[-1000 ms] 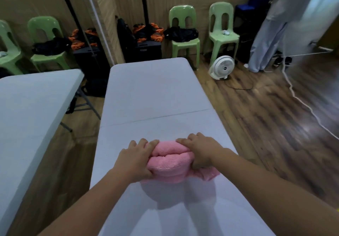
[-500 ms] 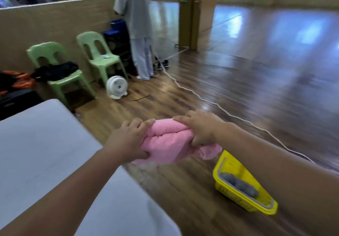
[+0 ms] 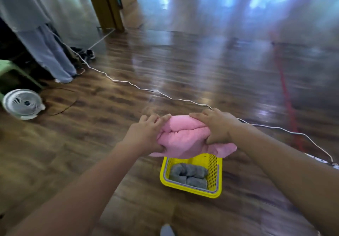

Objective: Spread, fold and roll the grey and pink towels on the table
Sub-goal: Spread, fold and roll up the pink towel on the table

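Observation:
A rolled pink towel hangs in the air between both hands, a loose corner trailing at its lower right. My left hand grips its left end and my right hand grips its right end. Directly below the roll, on the wooden floor, stands a yellow perforated basket. Inside it lies a rolled grey towel. The table is out of view.
A white cable snakes across the floor behind the basket. A small white fan sits at the left by a green chair. A person in light clothes stands at the far left. A red line runs along the floor at right.
Both hands lifted the pink roll off the table and swung it right. The view turned from the table to the floor, and the roll now hangs over the yellow basket.

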